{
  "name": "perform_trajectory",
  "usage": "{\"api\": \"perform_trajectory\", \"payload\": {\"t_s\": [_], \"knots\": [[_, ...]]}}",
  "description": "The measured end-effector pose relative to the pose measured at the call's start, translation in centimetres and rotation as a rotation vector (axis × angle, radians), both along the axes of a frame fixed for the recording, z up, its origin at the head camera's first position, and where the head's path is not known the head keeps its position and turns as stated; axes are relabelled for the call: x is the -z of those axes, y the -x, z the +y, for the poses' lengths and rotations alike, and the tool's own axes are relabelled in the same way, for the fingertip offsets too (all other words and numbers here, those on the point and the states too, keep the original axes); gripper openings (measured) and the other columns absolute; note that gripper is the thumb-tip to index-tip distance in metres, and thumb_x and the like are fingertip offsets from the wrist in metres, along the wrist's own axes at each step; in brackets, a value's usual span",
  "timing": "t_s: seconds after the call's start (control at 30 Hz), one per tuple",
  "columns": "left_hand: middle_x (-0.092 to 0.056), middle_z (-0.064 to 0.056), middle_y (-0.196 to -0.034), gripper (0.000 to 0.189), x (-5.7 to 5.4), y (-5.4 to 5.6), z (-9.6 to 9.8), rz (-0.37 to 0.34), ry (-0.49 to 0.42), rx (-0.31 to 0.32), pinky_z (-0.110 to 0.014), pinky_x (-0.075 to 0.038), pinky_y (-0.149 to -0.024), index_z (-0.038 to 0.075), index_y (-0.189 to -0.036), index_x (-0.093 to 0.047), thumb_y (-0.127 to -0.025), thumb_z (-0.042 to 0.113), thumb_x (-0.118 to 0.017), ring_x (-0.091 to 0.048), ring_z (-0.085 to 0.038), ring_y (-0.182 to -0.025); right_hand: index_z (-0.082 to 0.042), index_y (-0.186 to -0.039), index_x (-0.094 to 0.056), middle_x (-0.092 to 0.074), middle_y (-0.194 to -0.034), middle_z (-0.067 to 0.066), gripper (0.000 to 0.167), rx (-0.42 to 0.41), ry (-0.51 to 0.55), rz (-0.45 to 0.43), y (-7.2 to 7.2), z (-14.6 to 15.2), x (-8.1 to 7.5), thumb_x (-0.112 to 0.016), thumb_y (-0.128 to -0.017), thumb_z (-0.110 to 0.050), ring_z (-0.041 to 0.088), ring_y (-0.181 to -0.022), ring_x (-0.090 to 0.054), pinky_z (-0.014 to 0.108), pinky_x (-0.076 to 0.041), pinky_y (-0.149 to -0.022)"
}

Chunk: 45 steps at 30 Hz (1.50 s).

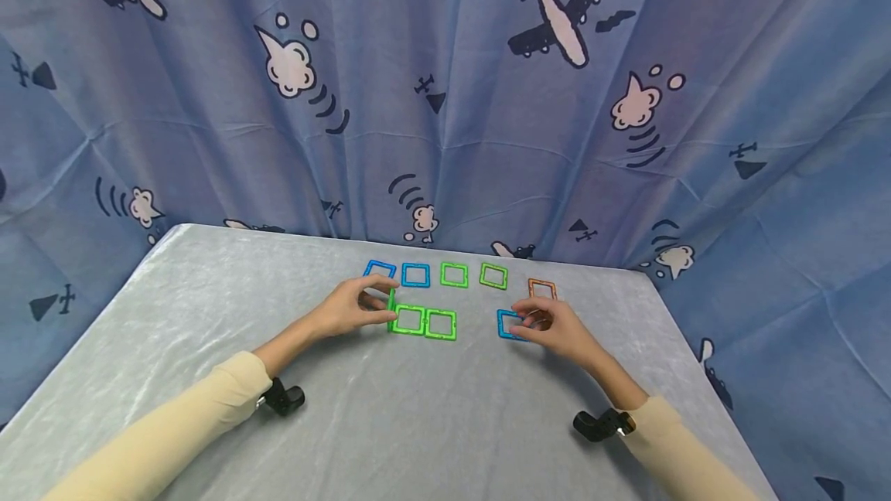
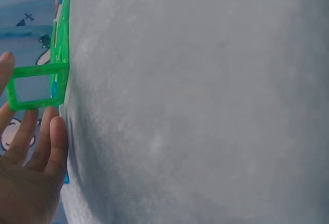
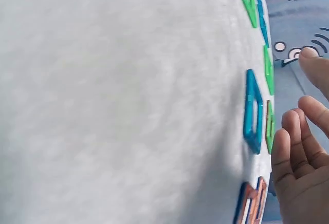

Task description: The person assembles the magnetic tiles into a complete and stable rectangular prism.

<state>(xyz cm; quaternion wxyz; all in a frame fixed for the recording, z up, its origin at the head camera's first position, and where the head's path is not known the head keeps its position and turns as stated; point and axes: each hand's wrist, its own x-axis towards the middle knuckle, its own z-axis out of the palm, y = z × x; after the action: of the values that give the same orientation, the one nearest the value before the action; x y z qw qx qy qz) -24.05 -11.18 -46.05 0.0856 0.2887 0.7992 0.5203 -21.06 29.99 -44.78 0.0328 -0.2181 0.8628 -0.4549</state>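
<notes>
My left hand (image 1: 350, 308) pinches a green square magnetic tile frame (image 2: 38, 71) between thumb and fingers. This tile stands upright at the left edge of two flat green tiles (image 1: 441, 338), which lie side by side with edges touching. Over a flat blue square tile (image 1: 500, 323) hovers my right hand (image 1: 560, 328), its thumb and fingers apart and loosely bent. In the right wrist view that blue tile (image 3: 248, 111) lies on the cloth, with a gap between it and the fingers (image 3: 281, 152). Nothing shows between the right thumb and fingers.
Farther back lies a row of tiles: two blue (image 1: 415, 286), two green (image 1: 455, 285) and an orange one (image 1: 542, 281) partly behind my right hand. A grey cloth (image 1: 418, 424) covers the table. Behind it hangs a blue patterned curtain (image 1: 376, 83).
</notes>
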Motion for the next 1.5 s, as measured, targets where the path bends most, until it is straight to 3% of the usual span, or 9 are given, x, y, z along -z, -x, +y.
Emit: {"api": "perform_trajectory", "payload": {"t_s": [0.43, 0.6, 0.83, 1.2, 1.5], "knots": [[-0.062, -0.021, -0.127, 0.055, 0.0, 0.1, 0.1, -0.001, 0.014, 0.000, -0.032, -0.057, -0.083, 0.000, -0.138, -0.058, -0.090, 0.015, -0.081, -0.070, -0.025, -0.099, 0.002, -0.109, -0.072, -0.060, -0.083, 0.008, 0.030, -0.017, -0.009, 0.059, -1.8, 0.9, 1.0, -0.085, -0.083, -0.005, 0.013, -0.063, -0.050, 0.022, -0.043, -0.054], [-0.062, -0.022, -0.128, 0.054, -0.2, -0.1, 0.1, -0.008, 0.010, 0.002, -0.033, -0.057, -0.083, 0.000, -0.138, -0.058, -0.091, 0.015, -0.080, -0.070, -0.026, -0.099, 0.005, -0.108, -0.070, -0.060, -0.082, 0.012, 0.030, -0.003, -0.045, 0.063, -1.9, 1.3, 1.1, -0.085, -0.082, -0.001, 0.014, -0.063, -0.049, 0.023, -0.042, -0.053], [-0.062, -0.019, -0.127, 0.054, -0.2, -0.1, 0.0, -0.010, 0.020, -0.006, -0.034, -0.057, -0.083, 0.000, -0.138, -0.058, -0.091, 0.016, -0.080, -0.070, -0.025, -0.099, 0.009, -0.106, -0.070, -0.059, -0.081, 0.023, 0.029, 0.013, -0.070, 0.051, -2.7, 0.4, -0.3, -0.084, -0.080, 0.006, 0.020, -0.064, -0.052, 0.023, -0.044, -0.056], [-0.062, -0.019, -0.127, 0.054, -0.2, -0.1, 0.0, -0.015, 0.014, -0.014, -0.035, -0.058, -0.083, 0.001, -0.138, -0.058, -0.091, 0.015, -0.081, -0.070, -0.025, -0.099, -0.001, -0.106, -0.074, -0.061, -0.083, 0.006, 0.030, 0.018, -0.117, 0.005, -1.0, 1.4, 1.4, -0.088, -0.081, -0.010, 0.014, -0.068, -0.053, 0.022, -0.045, -0.059], [-0.062, -0.020, -0.127, 0.054, 0.0, -0.1, -0.2, -0.001, 0.010, -0.006, -0.035, -0.058, -0.083, 0.000, -0.137, -0.058, -0.091, 0.016, -0.081, -0.071, -0.025, -0.098, -0.004, -0.099, -0.076, -0.059, -0.079, -0.001, 0.021, -0.016, -0.145, 0.022, -0.5, 1.0, 1.5, -0.087, -0.081, -0.007, 0.011, -0.065, -0.052, 0.022, -0.044, -0.056]]}}
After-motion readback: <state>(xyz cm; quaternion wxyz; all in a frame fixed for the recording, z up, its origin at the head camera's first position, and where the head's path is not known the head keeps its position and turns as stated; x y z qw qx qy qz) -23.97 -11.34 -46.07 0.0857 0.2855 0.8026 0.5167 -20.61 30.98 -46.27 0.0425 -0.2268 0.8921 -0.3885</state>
